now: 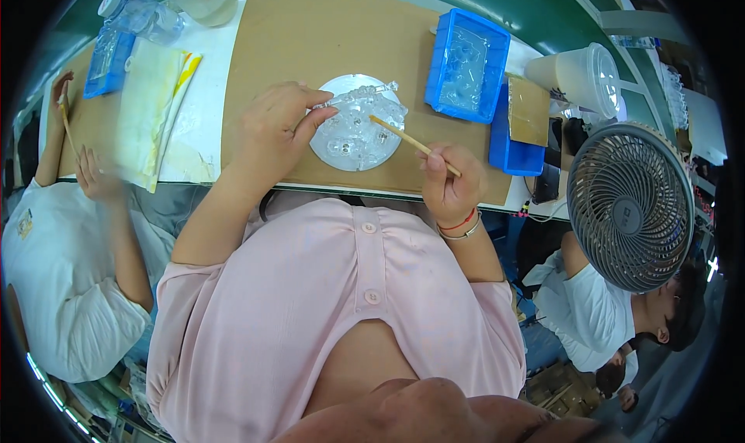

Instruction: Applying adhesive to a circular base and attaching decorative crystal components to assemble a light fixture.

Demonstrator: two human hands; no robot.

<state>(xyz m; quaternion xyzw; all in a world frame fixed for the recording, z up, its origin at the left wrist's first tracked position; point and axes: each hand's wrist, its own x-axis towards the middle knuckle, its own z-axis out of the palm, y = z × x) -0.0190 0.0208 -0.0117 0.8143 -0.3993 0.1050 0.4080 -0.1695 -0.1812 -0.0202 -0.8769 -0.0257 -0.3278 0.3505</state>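
Note:
A round silver disc (341,159) lies on a brown cardboard sheet before me. On it rests a clear, irregular plastic piece (361,109) with small bumps and an arm reaching to the upper right. My left hand (272,128) pinches the piece's left edge between thumb and fingers. In my right hand (452,183) is a thin wooden stick (411,140), gripped near its lower end. The stick's darker tip meets or hovers just over the middle of the plastic piece; I cannot tell which. Glare blurs the fine shape of the piece.
Right of the disc stands a blue tray (432,93) holding clear parts. Beyond are another blue bin (516,159), a lidded tub (574,78) and a fan (630,210). A yellow-white cloth (147,109) and a bottle (147,17) lie left, where a co-worker's hands (97,175) move.

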